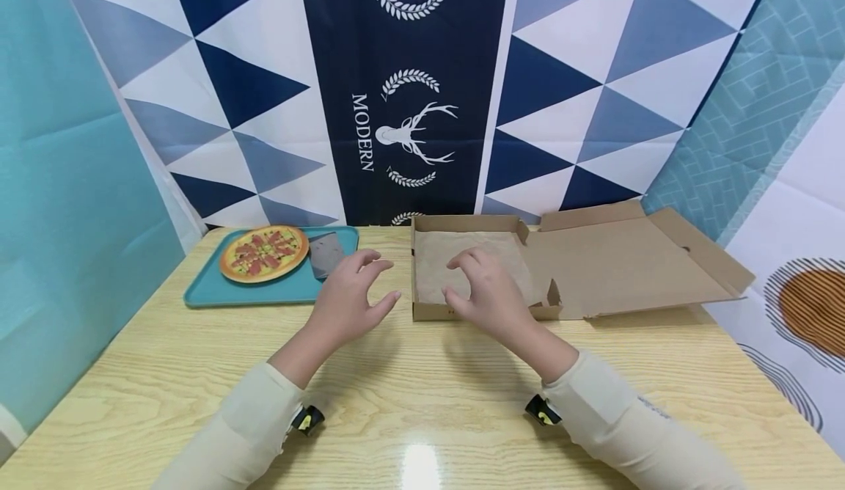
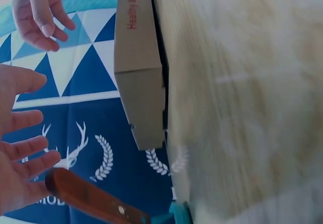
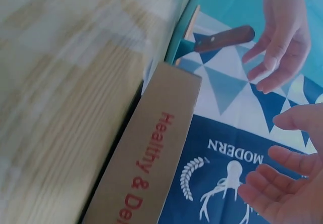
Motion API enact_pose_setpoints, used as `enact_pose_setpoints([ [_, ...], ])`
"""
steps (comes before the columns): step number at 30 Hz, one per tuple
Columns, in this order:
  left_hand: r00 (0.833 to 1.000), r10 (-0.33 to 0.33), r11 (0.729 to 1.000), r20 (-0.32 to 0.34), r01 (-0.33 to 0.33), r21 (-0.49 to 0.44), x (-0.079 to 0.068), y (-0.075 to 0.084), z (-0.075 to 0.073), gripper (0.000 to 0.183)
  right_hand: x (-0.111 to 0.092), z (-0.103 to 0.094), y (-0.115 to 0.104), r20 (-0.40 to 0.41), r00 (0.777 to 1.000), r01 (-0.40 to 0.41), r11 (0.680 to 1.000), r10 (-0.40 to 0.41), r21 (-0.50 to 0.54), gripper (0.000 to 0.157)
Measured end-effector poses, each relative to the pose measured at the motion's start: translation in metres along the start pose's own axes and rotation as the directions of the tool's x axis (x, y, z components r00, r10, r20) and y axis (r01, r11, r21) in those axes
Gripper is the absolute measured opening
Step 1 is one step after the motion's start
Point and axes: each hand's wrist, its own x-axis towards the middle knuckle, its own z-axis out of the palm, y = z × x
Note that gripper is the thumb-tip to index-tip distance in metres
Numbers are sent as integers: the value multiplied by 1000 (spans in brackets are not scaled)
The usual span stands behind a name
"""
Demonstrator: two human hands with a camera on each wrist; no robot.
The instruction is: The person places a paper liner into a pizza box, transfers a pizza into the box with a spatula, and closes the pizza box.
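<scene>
My left hand [image 1: 348, 298] hovers over the table by the right end of a teal tray [image 1: 205, 292], fingers loosely bent and nothing in them. On that tray lie a pizza [image 1: 265, 254] and a metal pizza server [image 1: 326, 254]. The server's wooden handle [image 2: 91, 196] shows in the left wrist view close to my left fingers; in the head view my hand hides it. My right hand [image 1: 491, 290], also holding nothing, is over the front of an open cardboard pizza box [image 1: 432, 312]. Brown paper [image 1: 462, 244] lines the box.
The box lid [image 1: 634, 262] is folded out flat to the right, its outer flap near the table's right edge. Behind the wooden table [image 1: 422, 387] hangs a patterned cloth [image 1: 409, 108]. A teal cloth [image 1: 72, 204] closes off the left side.
</scene>
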Motion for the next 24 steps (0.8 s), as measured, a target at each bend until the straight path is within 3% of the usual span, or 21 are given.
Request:
enact_pose_setpoints([
  [11, 994, -113, 991, 3, 113, -66, -15, -16, -17, 44, 3, 16, -16, 75, 997, -19, 1000, 18, 19, 27],
  [24, 980, -196, 977, -18, 194, -87, -25, -36, -32, 37, 10, 30, -37, 182, 981, -78, 996, 68, 51, 30],
])
